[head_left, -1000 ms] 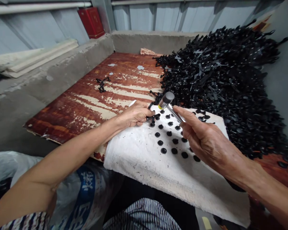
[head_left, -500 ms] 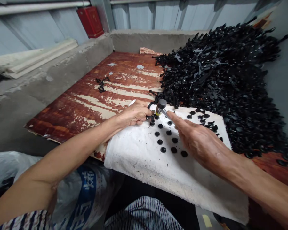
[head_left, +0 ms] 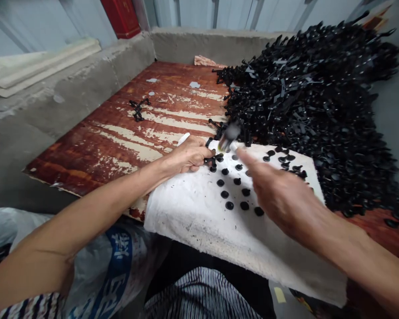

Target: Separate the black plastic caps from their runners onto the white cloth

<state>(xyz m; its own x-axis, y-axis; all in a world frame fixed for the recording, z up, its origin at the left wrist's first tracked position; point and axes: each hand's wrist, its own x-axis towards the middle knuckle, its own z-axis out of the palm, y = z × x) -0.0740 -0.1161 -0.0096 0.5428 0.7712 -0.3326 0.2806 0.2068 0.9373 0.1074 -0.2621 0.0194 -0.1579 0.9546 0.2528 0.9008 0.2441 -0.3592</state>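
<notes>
My right hand [head_left: 275, 190] is closed round the handle of a hammer [head_left: 230, 135], whose head is smeared by motion and hangs above the far part of a white cloth [head_left: 186, 208]. Just left of it, my left hand [head_left: 193, 155] pinches a small black branched part [head_left: 213, 160] against the cloth. Part of that piece is hidden by the fingers. Several small round black pieces [head_left: 224, 194] lie spread over the cloth, between and below the hands.
A large heap of black parts [head_left: 306, 97] covers the right and back of the red-brown board [head_left: 103, 146]. A loose black branched piece [head_left: 138, 109] lies at left. A low concrete wall [head_left: 96, 84] borders the board. A plastic bag [head_left: 113, 266] is below at left.
My right hand has lifted the hammer slightly up and right, away from the black part. My left hand keeps its pinch. The whole view has shifted slightly.
</notes>
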